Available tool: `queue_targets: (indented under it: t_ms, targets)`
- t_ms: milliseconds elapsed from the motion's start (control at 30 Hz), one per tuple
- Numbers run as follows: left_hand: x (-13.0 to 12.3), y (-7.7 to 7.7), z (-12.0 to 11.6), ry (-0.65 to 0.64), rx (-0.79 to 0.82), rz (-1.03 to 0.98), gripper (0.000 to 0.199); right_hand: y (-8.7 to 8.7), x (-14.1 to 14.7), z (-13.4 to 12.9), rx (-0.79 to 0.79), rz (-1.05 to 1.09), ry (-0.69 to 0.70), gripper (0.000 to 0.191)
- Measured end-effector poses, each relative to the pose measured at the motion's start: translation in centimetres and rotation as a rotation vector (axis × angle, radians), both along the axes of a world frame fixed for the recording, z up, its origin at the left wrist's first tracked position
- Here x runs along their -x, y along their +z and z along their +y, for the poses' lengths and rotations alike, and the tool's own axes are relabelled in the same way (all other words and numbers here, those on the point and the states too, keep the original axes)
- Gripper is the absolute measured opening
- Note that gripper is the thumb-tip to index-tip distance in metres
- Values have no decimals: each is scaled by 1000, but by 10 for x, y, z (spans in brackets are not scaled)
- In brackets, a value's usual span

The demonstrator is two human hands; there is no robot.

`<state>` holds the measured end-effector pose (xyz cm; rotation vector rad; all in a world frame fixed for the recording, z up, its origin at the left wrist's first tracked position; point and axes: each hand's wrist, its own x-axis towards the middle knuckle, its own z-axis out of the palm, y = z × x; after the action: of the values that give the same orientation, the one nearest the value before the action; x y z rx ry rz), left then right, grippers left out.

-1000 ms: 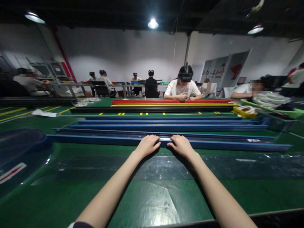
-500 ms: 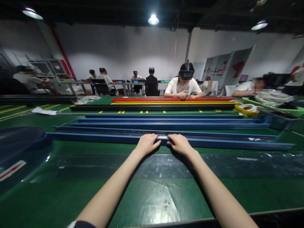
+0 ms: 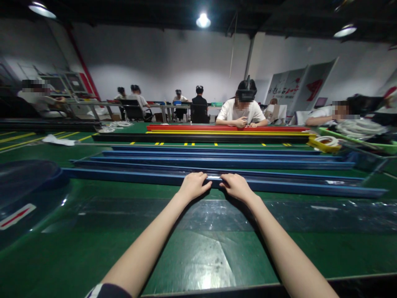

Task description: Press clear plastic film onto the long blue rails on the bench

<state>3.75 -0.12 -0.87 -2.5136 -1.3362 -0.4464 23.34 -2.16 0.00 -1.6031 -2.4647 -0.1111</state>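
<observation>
A long blue plastic strip (image 3: 288, 188) with raised edges lies across the green table in front of me, with clear film along its inside. My left hand (image 3: 194, 185) grips its near edge around the middle, fingers over the top and thumb on the front face. A short gap to the right, my right hand (image 3: 236, 187) holds the same edge in the same way. Between the two hands a bright patch shines on the film. Behind this piece, more blue strips (image 3: 229, 162) run roughly parallel to it.
Nearer me, a flat clear plastic sheet (image 3: 294, 215) lies across the table. A coiled dark blue roll with a red arrow label (image 3: 17, 216) sits at left. Farther back are black, yellow and red strips (image 3: 229, 128), and a yellow tray (image 3: 325, 143) at right. A co-worker (image 3: 242, 107) leans opposite.
The view has shifted very slightly. Both hands keep their hold on the blue plastic strip, which shows no clear movement.
</observation>
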Motion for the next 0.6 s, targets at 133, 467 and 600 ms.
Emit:
queue_targets:
  t_ms: [133, 467, 600]
  targets:
    - [-1, 2, -2, 23, 12, -6, 37, -1, 0, 0, -10, 0, 0, 23]
    - [-1, 3, -2, 85, 23, -25, 43, -2, 1, -1, -25, -7, 4, 20]
    - [2, 3, -1, 111, 19, -32, 46, -1, 1, -1, -18, -8, 7, 20]
